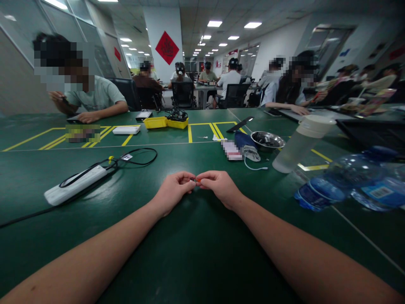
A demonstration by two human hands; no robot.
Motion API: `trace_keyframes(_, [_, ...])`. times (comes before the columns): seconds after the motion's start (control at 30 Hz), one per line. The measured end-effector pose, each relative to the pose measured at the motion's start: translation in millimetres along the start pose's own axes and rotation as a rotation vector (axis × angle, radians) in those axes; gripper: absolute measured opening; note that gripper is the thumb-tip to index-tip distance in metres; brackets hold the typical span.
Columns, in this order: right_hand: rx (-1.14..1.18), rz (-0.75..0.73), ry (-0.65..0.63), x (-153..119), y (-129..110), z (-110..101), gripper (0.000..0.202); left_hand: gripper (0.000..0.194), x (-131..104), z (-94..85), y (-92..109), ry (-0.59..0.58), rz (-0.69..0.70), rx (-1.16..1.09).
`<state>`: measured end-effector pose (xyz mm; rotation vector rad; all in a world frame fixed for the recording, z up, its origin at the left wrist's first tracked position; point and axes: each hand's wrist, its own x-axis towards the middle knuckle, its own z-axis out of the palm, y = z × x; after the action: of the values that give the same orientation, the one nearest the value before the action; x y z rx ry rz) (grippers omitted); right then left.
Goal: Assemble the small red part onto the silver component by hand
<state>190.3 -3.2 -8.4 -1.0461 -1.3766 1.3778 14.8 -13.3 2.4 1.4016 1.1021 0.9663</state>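
Observation:
Both hands meet above the green table [193, 253], fingertips nearly touching. My left hand [173, 189] is closed in a pinch on a tiny dark piece [191, 180], mostly covered by the fingers. Pinched between thumb and fingers of my right hand [221, 185] is a small orange-red piece [198, 180]. The two pieces sit close together at the fingertips; whether they touch, I cannot tell. Both are too small to name by kind.
To the left lies a white power strip [76, 185] with a black cable. Ahead are yellow trays [155, 123], a white box [125, 130] and a metal bowl [267, 140]. A frosted bottle [294, 145] and clear plastic bottles [329, 185] stand or lie at right. People sit across the table.

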Motion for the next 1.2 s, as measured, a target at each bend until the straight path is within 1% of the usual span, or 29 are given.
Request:
trace_keyframes(0.07, [-0.017, -0.017, -0.009, -0.1, 0.8, -0.3, 0.019, 0.023, -0.2, 0.7, 0.2, -0.001, 0.011, 0.016])
trace_keyframes(0.2, [-0.047, -0.042, -0.039, -0.5, 3.0, -1.0, 0.019, 0.026, 0.6, 1.3, -2.0, -0.009, -0.016, -0.048])
trace_keyframes(0.33, [-0.074, -0.060, -0.015, -0.4, 4.1, -0.6, 0.018, 0.023, 2.0, 0.7, -3.7, 0.014, -0.065, -0.112])
trace_keyframes(0.43, [-0.031, -0.043, 0.017, -0.4, 2.6, 0.8, 0.014, 0.024, 2.6, 0.4, -3.4, 0.038, -0.094, -0.174])
trace_keyframes(0.53, [0.012, -0.018, 0.015, -0.6, 0.4, 2.0, 0.014, 0.026, 2.8, 0.2, -3.7, 0.050, -0.103, -0.213])
trace_keyframes(0.83, [0.023, -0.015, 0.004, -0.4, 1.9, 1.9, 0.015, 0.030, 3.5, -1.3, -6.1, 0.032, -0.095, -0.214])
trace_keyframes(1.0, [-0.008, -0.017, 0.009, 0.1, 1.2, 2.1, 0.015, 0.030, 2.8, -0.3, -4.7, 0.000, -0.080, -0.156])
trace_keyframes(1.1, [-0.053, -0.027, 0.003, -0.1, 1.5, 2.5, 0.014, 0.028, 1.0, -0.2, -2.7, -0.033, -0.019, 0.015])
trace_keyframes(1.2, [-0.087, -0.037, -0.031, -0.7, 2.6, 2.6, 0.013, 0.024, -1.4, 0.4, 1.1, -0.031, 0.025, 0.147])
